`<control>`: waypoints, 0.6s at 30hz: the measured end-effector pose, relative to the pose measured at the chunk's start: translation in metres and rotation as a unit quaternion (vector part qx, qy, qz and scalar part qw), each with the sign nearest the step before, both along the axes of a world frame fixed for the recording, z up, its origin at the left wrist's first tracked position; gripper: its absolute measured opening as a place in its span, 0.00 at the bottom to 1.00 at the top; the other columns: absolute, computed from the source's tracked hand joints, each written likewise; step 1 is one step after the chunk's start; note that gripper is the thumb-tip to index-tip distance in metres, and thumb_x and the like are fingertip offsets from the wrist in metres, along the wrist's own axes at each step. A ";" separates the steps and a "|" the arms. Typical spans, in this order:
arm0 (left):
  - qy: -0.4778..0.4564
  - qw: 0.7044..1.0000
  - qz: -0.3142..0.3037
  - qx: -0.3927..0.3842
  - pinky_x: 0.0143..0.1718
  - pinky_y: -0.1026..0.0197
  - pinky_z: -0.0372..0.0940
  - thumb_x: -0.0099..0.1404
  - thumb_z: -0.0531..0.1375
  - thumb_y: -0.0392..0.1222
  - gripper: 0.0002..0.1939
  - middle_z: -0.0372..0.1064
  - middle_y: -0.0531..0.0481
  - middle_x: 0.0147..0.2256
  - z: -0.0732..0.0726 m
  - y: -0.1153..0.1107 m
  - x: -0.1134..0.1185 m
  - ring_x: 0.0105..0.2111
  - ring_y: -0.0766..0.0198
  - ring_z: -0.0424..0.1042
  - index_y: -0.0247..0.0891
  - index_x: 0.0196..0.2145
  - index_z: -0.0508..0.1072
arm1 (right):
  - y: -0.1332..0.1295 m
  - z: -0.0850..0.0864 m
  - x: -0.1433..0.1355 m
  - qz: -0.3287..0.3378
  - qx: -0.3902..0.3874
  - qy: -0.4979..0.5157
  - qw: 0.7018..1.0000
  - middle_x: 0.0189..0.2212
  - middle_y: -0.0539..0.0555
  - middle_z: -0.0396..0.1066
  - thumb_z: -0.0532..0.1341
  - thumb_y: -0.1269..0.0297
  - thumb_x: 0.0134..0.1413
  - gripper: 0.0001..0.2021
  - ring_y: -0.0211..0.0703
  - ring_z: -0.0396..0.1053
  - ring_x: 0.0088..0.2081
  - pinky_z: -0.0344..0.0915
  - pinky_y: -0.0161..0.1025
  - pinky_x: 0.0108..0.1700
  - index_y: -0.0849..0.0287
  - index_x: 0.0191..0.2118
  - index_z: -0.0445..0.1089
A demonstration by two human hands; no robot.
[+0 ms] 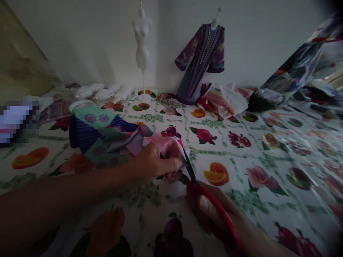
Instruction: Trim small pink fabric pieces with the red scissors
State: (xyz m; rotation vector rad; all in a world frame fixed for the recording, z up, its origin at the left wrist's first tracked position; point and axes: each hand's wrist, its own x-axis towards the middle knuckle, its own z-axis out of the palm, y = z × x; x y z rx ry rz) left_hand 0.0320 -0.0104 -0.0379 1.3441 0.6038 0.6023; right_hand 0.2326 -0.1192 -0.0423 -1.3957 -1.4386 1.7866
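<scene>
Pink patterned fabric is pinched between the thumb and fingers of my left hand, near the middle of the view. My right hand is wrapped round the handles of red-handled scissors. The dark blades point up and to the left, at the right edge of the pink fabric. Left of my left hand lies a bunched pile of fabric in green, blue stripes, grey and pink. My fingers and the cloth hide part of the fabric's underside.
A bare white mannequin and another in a purple robe stand by the wall. Plastic bags and beads lie near them. A dark plastic-wrapped bundle is at the right, on the fruit-print tablecloth.
</scene>
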 end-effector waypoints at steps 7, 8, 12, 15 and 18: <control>-0.010 1.000 0.003 -0.004 0.22 0.70 0.59 0.66 0.62 0.38 0.10 0.65 0.57 0.19 0.002 -0.002 0.000 0.21 0.72 0.66 0.35 0.27 0.67 | 0.001 0.009 -0.002 -0.009 -0.002 -0.012 1.000 0.27 0.46 0.57 0.54 0.35 0.66 0.25 0.40 0.55 0.28 0.56 0.37 0.28 0.53 0.33 0.62; -0.007 1.000 0.002 -0.002 0.22 0.70 0.59 0.66 0.62 0.38 0.10 0.65 0.57 0.20 0.002 -0.001 0.000 0.21 0.72 0.66 0.35 0.27 0.67 | 0.001 0.009 -0.002 -0.011 -0.008 -0.013 1.000 0.27 0.46 0.57 0.54 0.36 0.66 0.25 0.40 0.54 0.27 0.56 0.37 0.28 0.54 0.33 0.62; -0.005 1.000 -0.004 0.000 0.22 0.70 0.59 0.66 0.62 0.39 0.09 0.67 0.56 0.21 0.000 0.000 0.000 0.21 0.72 0.67 0.35 0.29 0.68 | -0.001 0.009 -0.002 -0.004 0.002 0.007 1.000 0.26 0.46 0.55 0.54 0.37 0.67 0.24 0.39 0.52 0.26 0.54 0.36 0.25 0.53 0.33 0.62; -0.010 1.000 -0.007 -0.006 0.22 0.68 0.59 0.66 0.63 0.41 0.10 0.68 0.55 0.21 -0.003 0.000 -0.001 0.21 0.70 0.67 0.36 0.29 0.68 | -0.001 0.006 -0.001 -0.006 0.002 0.002 1.000 0.27 0.46 0.56 0.53 0.37 0.67 0.23 0.40 0.53 0.26 0.56 0.35 0.25 0.53 0.33 0.62; -0.008 1.000 -0.006 -0.007 0.22 0.67 0.59 0.67 0.63 0.41 0.10 0.68 0.54 0.22 -0.003 0.000 -0.001 0.22 0.69 0.67 0.36 0.29 0.69 | 0.000 0.009 -0.003 -0.027 0.008 -0.011 1.000 0.29 0.48 0.60 0.55 0.36 0.66 0.23 0.43 0.58 0.31 0.63 0.38 0.33 0.52 0.33 0.65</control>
